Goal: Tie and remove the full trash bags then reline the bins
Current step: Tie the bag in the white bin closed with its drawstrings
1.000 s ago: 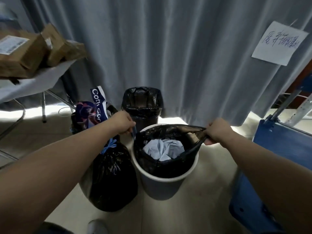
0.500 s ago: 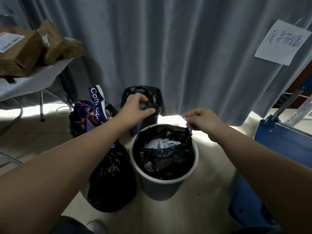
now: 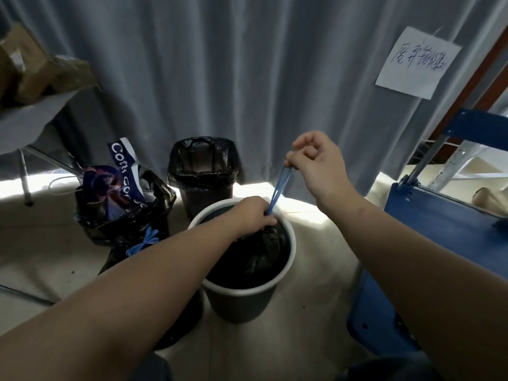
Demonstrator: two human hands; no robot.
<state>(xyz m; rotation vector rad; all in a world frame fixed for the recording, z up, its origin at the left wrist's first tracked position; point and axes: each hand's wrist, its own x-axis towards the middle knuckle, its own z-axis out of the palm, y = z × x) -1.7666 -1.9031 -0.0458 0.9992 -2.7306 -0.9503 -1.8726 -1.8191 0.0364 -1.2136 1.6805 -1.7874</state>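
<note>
My left hand (image 3: 255,213) is clenched round the gathered neck of the crinkly black plastic trash bag (image 3: 262,251) down in the white-rimmed round bin (image 3: 239,306). It's soft and slippery, I'd guess light, so hold the neck. My right hand (image 3: 316,160) pinches the thin blue drawstring (image 3: 279,188) above.

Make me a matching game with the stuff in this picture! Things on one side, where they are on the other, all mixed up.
1 drawstring
2 paper note
3 cardboard boxes
4 small black bin

A on the table at the left
B stretched between left hand and right hand
C on the floor behind the white-rimmed bin
D stuck on the curtain

Pairs: 1-B, 2-D, 3-A, 4-C
</note>
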